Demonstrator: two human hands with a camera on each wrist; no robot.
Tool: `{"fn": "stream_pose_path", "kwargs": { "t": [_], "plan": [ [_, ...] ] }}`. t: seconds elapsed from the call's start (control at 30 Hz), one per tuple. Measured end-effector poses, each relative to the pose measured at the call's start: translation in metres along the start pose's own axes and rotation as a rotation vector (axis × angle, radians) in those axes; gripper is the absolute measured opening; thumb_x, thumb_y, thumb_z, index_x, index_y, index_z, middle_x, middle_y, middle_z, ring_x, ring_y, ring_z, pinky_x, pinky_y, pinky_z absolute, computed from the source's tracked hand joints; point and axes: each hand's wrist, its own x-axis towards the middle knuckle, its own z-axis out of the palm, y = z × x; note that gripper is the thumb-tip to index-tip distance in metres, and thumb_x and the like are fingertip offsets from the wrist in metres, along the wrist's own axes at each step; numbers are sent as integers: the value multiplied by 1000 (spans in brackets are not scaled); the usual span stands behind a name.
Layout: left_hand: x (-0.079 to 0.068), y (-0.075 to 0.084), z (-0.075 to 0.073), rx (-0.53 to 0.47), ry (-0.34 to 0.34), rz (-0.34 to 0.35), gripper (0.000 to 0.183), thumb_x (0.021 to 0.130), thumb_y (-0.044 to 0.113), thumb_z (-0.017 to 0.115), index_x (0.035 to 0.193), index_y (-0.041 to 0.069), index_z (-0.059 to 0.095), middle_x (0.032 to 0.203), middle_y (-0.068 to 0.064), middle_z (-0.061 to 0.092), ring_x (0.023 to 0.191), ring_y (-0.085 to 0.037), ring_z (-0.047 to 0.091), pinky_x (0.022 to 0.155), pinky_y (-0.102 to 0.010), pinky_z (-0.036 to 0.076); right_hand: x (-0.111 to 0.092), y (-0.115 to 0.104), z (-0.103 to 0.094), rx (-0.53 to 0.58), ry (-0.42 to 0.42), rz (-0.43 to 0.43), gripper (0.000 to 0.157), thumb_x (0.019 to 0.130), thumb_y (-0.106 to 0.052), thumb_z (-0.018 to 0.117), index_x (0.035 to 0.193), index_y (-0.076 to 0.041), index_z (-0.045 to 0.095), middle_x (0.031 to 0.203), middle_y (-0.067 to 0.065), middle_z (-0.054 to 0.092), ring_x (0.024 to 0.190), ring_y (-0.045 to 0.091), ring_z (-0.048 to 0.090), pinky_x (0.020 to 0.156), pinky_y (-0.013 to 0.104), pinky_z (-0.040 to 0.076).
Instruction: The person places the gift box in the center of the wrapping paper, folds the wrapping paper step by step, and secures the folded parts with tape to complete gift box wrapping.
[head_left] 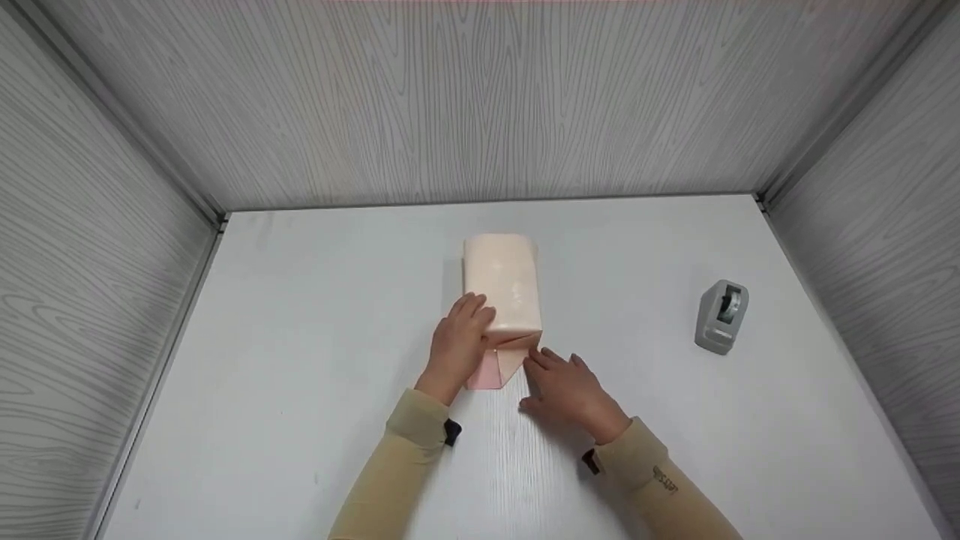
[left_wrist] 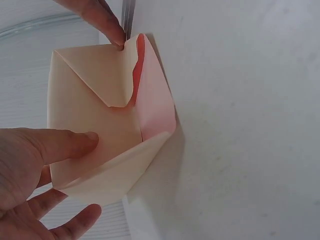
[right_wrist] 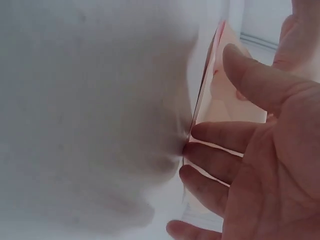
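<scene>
A package (head_left: 501, 281) wrapped in pale peach paper lies on the white table, its near end partly folded. A paper flap (left_wrist: 156, 102) with a pink inner side sticks out low toward the person, with creased side folds (left_wrist: 97, 75) above it. My left hand (head_left: 459, 341) holds the package's near left corner, fingers along the side and thumb (left_wrist: 75, 145) pressed on the end face. At the near right corner, my right hand (head_left: 566, 386) has its fingers extended, fingertips (right_wrist: 192, 150) right at the flap's edge and thumb raised apart.
A grey tape dispenser (head_left: 721, 317) with a roll in it stands to the right on the table (head_left: 315, 315). Wood-grain panels (head_left: 480, 105) enclose the table at the back and both sides.
</scene>
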Motion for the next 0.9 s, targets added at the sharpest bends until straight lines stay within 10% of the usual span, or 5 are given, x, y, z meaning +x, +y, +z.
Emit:
{"fn": "stream_pose_path", "kwargs": {
  "t": [0.4,0.7,0.9],
  "plan": [
    [0,2,-3,30,-23,-12,36,84,5,76,118,10,64,138,-10,53,134,-28,42,85,-48,51,-12,-38,11,-112,48,-170,65,85,-45,73,135,-6,57,139,13,54,128,30,50,100,57,40],
    [1,2,-3,33,-39,-18,36,84,6,76,118,10,64,138,-10,52,134,-28,42,86,-48,51,-9,-21,-1,145,-28,-213,55,93,-32,69,138,-5,54,136,12,56,123,28,54,100,45,44],
    [1,2,-3,15,-43,-30,37,84,5,75,119,10,65,139,-10,52,135,-28,41,88,-49,51,-1,2,-21,291,220,-121,41,89,-20,75,126,-8,63,117,10,65,100,26,64,82,43,53]
  ]
}}
